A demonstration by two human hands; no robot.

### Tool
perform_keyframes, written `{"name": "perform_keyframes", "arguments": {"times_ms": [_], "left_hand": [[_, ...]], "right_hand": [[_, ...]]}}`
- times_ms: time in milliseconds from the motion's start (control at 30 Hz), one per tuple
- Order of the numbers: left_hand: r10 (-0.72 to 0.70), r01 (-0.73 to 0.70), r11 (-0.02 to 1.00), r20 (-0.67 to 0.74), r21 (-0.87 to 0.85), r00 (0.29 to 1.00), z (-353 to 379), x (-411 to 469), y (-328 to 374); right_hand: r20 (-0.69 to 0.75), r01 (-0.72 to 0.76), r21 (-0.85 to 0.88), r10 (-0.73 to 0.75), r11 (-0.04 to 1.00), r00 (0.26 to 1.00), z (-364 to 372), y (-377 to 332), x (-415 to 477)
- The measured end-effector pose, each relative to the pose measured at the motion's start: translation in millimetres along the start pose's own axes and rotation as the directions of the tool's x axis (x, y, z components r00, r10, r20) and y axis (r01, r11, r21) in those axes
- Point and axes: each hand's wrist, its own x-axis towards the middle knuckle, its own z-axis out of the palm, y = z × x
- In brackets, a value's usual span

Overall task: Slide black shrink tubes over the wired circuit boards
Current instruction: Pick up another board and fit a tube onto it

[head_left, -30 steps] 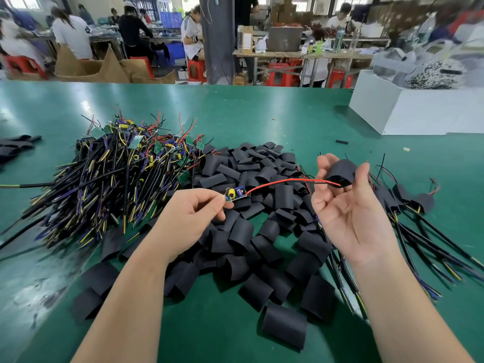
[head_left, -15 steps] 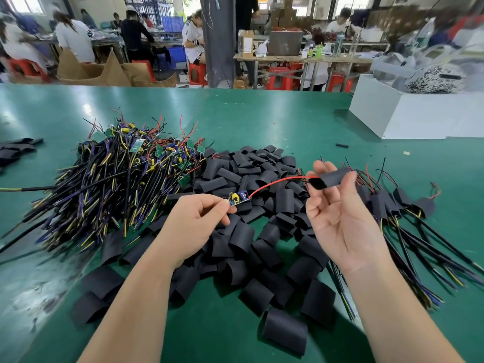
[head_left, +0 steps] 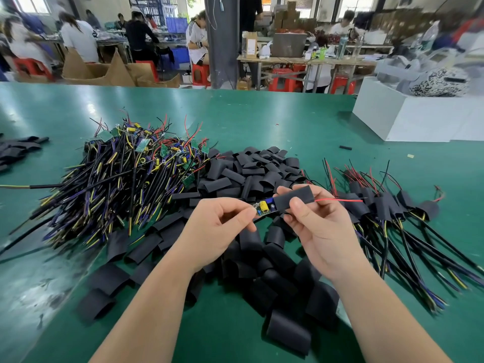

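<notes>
My left hand point(head_left: 220, 226) pinches the left end of a small circuit board point(head_left: 263, 207) with yellow and blue parts. My right hand point(head_left: 314, 226) holds a black shrink tube point(head_left: 294, 199) between thumb and fingers. The tube covers the board's right end, and the red wire point(head_left: 337, 200) comes out of the tube's right side. Both hands hover above a heap of loose black tubes point(head_left: 262, 176). A pile of bare wired boards point(head_left: 131, 179) lies to the left. Boards with tubes on them point(head_left: 387, 208) lie to the right.
The green table point(head_left: 262, 119) carries a white box point(head_left: 419, 119) at the far right and a few black tubes point(head_left: 15, 150) at the far left. A short black piece point(head_left: 345, 147) lies alone behind the heap. People work at benches beyond the table.
My right hand has drawn the tube leftward along the red wire onto the board's right end. The hands have come closer together.
</notes>
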Motion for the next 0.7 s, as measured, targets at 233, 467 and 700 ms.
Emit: {"name": "perform_keyframes", "arguments": {"times_ms": [233,467,700], "left_hand": [[-0.006,0.010,0.982,0.019,-0.186,1.000,-3.3,-3.5,8.4],[0.007,0.007,0.988,0.093,-0.156,0.996,-3.5,-2.4,6.2],[0.049,-0.043,0.998,0.123,-0.053,0.991,-2.4,-1.4,1.8]], "right_hand": [[0.127,-0.045,-0.045,0.051,0.998,0.991,-9.1,-10.4,0.3],[0.112,-0.016,-0.116,0.029,0.993,0.993,-4.4,-5.2,-1.9],[0.070,-0.041,-0.228,0.058,0.973,0.996,2.6,3.8,-4.6]]}}
